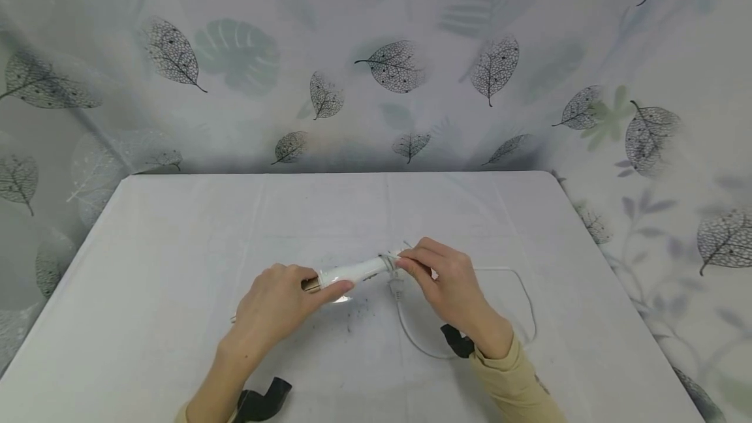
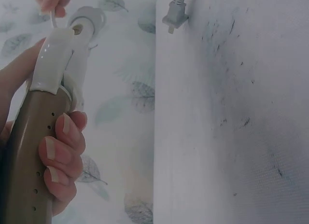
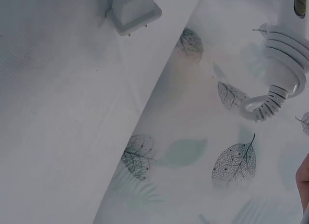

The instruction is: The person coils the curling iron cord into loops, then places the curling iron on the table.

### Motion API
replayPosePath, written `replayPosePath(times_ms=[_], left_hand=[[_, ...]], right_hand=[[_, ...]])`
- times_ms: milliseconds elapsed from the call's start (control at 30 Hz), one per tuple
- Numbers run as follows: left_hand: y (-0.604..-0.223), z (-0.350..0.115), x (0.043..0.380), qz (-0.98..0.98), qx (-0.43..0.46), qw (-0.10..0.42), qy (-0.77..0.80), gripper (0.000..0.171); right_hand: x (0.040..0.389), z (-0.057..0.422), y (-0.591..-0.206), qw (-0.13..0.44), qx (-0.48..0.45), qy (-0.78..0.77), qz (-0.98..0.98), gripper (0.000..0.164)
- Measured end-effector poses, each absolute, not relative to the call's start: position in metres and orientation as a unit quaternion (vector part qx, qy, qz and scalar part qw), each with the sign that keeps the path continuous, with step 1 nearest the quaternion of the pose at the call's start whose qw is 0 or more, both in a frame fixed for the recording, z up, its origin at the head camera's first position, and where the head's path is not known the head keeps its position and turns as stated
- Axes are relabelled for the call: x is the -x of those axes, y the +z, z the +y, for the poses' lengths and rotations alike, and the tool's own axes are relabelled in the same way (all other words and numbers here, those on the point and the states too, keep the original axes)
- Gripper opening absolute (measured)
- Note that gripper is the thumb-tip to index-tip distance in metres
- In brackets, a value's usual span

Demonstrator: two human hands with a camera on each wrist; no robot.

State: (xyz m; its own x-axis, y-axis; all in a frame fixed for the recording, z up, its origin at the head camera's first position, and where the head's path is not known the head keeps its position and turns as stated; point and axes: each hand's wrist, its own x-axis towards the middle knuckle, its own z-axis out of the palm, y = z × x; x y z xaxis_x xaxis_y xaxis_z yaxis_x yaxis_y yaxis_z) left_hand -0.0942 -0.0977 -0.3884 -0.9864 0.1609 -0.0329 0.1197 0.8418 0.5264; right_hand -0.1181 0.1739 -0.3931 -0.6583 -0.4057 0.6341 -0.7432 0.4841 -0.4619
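Observation:
A hair straightener (image 1: pixel 355 273) with a white handle is held up above the table. Its brown barrel (image 2: pixel 34 137), dotted with small holes, lies in my left hand (image 1: pixel 276 299), whose fingers curl round it in the left wrist view. At the handle's far end, my right hand (image 1: pixel 443 279) pinches the white cord. Several turns of cord (image 3: pixel 285 48) wrap that end in the right wrist view, beside the ribbed cord sleeve. The plug (image 2: pixel 175 14) hangs or lies near the handle's end; the head view does not settle which.
A loop of white cord (image 1: pixel 531 305) spreads out right of the right hand. Dark specks (image 1: pixel 349 328) mark the white-covered table (image 1: pixel 176 234). Behind stands a leaf-patterned backdrop (image 1: pixel 352 12). Black wrist pieces (image 1: pixel 264 400) show near both forearms.

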Motion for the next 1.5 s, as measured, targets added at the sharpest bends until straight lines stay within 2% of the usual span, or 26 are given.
replayPosePath(times_ms=[100, 233, 367, 433, 567, 667, 733, 833, 967, 1067, 1200, 1367, 1500], left_hand=[[-0.3880, -0.0965, 0.0944, 0.958, -0.056, 0.035, 0.280, 0.060], [-0.3869, -0.0955, 0.0942, 0.957, -0.034, 0.036, 0.284, 0.066], [-0.3865, -0.0952, 0.0941, 0.957, -0.024, 0.038, 0.288, 0.068], [-0.3865, -0.0952, 0.0942, 0.957, -0.018, 0.036, 0.288, 0.069], [-0.3874, -0.0958, 0.0948, 0.959, -0.014, 0.017, 0.284, 0.069], [-0.3883, -0.0967, 0.0953, 0.959, -0.016, 0.000, 0.282, 0.070], [-0.3882, -0.0973, 0.0954, 0.959, -0.016, -0.005, 0.284, 0.071], [-0.3884, -0.0983, 0.0953, 0.957, -0.014, -0.015, 0.289, 0.070], [-0.3881, -0.0983, 0.0955, 0.955, -0.013, -0.019, 0.295, 0.070], [-0.3876, -0.0975, 0.0959, 0.954, -0.014, -0.019, 0.298, 0.069], [-0.3872, -0.0972, 0.0963, 0.952, -0.010, -0.022, 0.306, 0.068], [-0.3850, -0.0971, 0.0963, 0.938, -0.001, -0.024, 0.345, 0.067], [-0.3826, -0.0970, 0.0955, 0.925, 0.000, -0.035, 0.379, 0.063]], right_hand=[[0.1190, 0.1732, -0.3928, 0.255, -0.329, 0.355, -0.837, 0.018], [0.1195, 0.1709, -0.3918, 0.313, -0.297, 0.320, -0.843, 0.006], [0.1188, 0.1689, -0.3909, 0.347, -0.273, 0.300, -0.845, 0.012], [0.1187, 0.1692, -0.3912, 0.340, -0.282, 0.315, -0.840, 0.007], [0.1195, 0.1711, -0.3920, 0.305, -0.313, 0.351, -0.828, 0.013], [0.1200, 0.1715, -0.3917, 0.292, -0.323, 0.360, -0.825, 0.004], [0.1197, 0.1710, -0.3904, 0.292, -0.318, 0.357, -0.828, 0.016], [0.1192, 0.1706, -0.3894, 0.303, -0.302, 0.347, -0.835, 0.018], [0.1186, 0.1714, -0.3895, 0.303, -0.299, 0.340, -0.839, 0.013], [0.1182, 0.1729, -0.3913, 0.272, -0.330, 0.353, -0.832, 0.007], [0.1174, 0.1740, -0.3926, 0.235, -0.358, 0.370, -0.824, 0.025], [0.1177, 0.1733, -0.3920, 0.240, -0.375, 0.379, -0.811, 0.010], [0.1182, 0.1737, -0.3910, 0.263, -0.353, 0.379, -0.814, 0.028]])
